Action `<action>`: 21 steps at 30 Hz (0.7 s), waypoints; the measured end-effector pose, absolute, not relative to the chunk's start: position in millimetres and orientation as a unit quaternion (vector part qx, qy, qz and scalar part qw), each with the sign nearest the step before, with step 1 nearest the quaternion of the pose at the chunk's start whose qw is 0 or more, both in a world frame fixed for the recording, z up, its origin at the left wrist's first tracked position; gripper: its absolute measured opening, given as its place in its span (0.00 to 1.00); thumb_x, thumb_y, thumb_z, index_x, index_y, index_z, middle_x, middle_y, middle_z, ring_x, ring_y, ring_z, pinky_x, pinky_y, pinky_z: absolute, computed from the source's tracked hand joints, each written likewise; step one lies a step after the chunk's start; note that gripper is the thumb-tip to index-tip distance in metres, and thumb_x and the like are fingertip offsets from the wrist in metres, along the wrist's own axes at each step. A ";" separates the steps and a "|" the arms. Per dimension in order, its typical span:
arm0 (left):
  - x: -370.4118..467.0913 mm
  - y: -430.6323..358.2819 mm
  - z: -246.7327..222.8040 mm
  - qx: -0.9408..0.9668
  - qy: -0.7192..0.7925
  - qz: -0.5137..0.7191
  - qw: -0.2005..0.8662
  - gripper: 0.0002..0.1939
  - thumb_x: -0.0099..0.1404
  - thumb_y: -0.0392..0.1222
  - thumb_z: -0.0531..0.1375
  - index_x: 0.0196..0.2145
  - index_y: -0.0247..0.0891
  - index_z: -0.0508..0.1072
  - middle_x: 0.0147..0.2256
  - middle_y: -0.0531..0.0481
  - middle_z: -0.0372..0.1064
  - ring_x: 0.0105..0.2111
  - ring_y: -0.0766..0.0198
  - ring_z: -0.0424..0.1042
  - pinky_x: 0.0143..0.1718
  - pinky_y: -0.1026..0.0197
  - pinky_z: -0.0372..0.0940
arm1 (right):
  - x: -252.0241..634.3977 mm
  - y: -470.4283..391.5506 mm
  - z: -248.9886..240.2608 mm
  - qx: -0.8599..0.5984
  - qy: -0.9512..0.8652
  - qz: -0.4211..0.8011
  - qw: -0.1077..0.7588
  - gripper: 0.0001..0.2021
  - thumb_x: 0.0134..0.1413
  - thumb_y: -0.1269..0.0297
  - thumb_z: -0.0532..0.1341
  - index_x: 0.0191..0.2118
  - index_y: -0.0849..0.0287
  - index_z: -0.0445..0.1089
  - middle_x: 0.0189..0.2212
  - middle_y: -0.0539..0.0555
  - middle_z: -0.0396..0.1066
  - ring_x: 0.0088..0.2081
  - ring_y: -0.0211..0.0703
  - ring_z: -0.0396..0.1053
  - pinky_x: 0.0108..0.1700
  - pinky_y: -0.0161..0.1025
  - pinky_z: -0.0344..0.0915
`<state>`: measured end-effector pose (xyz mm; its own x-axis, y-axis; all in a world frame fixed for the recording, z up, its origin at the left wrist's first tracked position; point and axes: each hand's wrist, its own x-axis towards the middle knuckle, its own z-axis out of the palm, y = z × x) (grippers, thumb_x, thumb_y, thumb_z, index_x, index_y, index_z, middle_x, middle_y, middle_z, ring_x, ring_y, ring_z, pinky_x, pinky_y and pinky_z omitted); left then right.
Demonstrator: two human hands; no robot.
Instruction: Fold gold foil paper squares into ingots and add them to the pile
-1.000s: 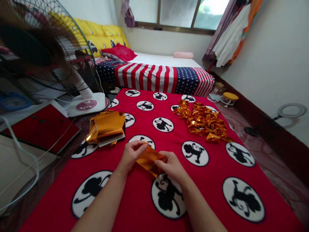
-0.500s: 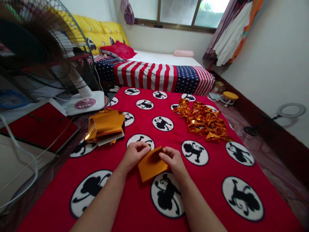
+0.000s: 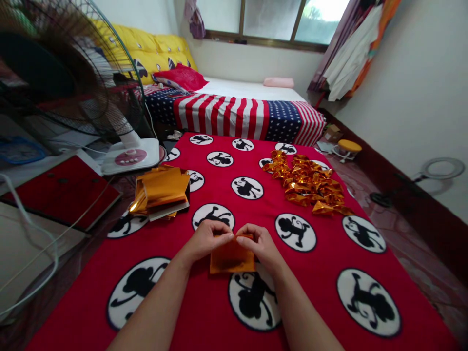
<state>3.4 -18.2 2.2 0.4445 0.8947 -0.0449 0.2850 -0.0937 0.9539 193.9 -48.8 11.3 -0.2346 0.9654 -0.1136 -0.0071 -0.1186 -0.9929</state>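
An orange-gold paper sheet (image 3: 232,258) lies low over the red cloth with monkey prints (image 3: 292,287). My left hand (image 3: 207,240) pinches its top edge left of the middle, and my right hand (image 3: 259,243) pinches the same edge just beside it, the fingertips of both hands nearly touching. To the left rests a stack of gold sheets (image 3: 164,187). Several folded shiny gold pieces (image 3: 307,180) form a heap at the right back of the cloth.
A fan (image 3: 127,153) with blurred blades stands at the left, beside a red panel (image 3: 62,190). Behind the cloth is a bed with a striped cover (image 3: 223,114). A yellow stool (image 3: 349,146) and a ring light (image 3: 442,168) are at the right.
The sheet has turned from a tilt to nearly square with me. My left hand has shifted right and slightly down onto its top edge, and my right hand has moved closer to it.
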 end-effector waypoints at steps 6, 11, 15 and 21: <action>2.5 -20.9 3.3 0.715 0.416 0.258 0.498 0.10 0.61 0.42 0.59 0.29 0.33 0.77 0.27 0.50 0.72 0.28 0.66 0.67 0.30 0.67 0.59 | 188.1 -49.5 11.6 -0.477 -0.545 0.580 0.373 0.09 0.44 0.61 0.64 0.24 0.62 0.70 0.20 0.48 0.65 0.24 0.34 0.59 0.27 0.32 0.53; 2.9 -20.8 5.6 0.711 0.438 0.274 0.477 0.12 0.60 0.44 0.60 0.25 0.33 0.76 0.22 0.52 0.68 0.25 0.67 0.64 0.26 0.67 0.55 | 190.4 -50.8 12.0 -0.499 -0.521 0.559 0.408 0.08 0.42 0.63 0.64 0.20 0.62 0.70 0.17 0.48 0.64 0.22 0.34 0.58 0.25 0.32 0.51; 2.3 -19.9 8.1 0.689 0.443 0.295 0.491 0.13 0.59 0.45 0.61 0.23 0.34 0.75 0.22 0.52 0.68 0.24 0.68 0.63 0.25 0.67 0.55 | 195.6 -51.0 11.3 -0.492 -0.472 0.597 0.423 0.08 0.41 0.62 0.66 0.20 0.61 0.72 0.16 0.48 0.65 0.20 0.34 0.58 0.24 0.32 0.52; 2.8 -18.1 7.2 0.641 0.469 0.339 0.504 0.14 0.58 0.47 0.63 0.23 0.33 0.75 0.22 0.51 0.69 0.24 0.67 0.65 0.24 0.68 0.57 | 199.9 -52.5 7.4 -0.497 -0.433 0.607 0.444 0.11 0.42 0.59 0.69 0.23 0.61 0.73 0.18 0.49 0.68 0.21 0.34 0.61 0.23 0.31 0.54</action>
